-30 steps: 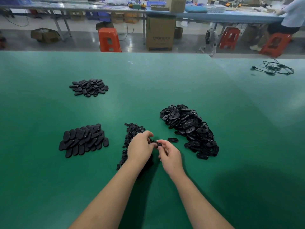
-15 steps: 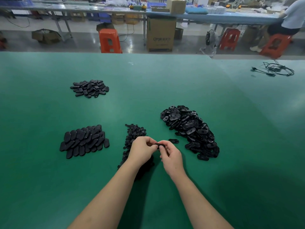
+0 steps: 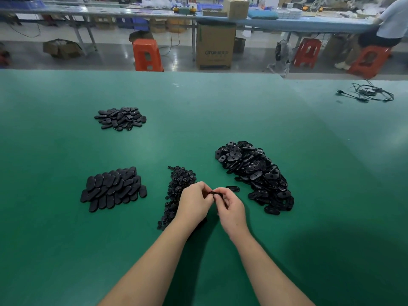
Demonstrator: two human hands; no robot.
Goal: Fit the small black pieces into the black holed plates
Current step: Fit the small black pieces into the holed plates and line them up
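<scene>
My left hand and my right hand meet over the green table, and both pinch one black holed plate between their fingertips. Whether a small piece sits in it is hidden by the fingers. Left of my left hand stretches a strip of small black pieces, partly covered by that hand. A large heap of holed plates lies to the right, and a single plate rests between the heap and my hands.
Two stacks of black oval plates lie at the left, one near and one farther back. A coiled black cable sits at the far right. Beyond the table are orange stools, a cardboard box and a seated person.
Both hands have stayed together on the plate, with only small finger shifts. The piles have not moved.
</scene>
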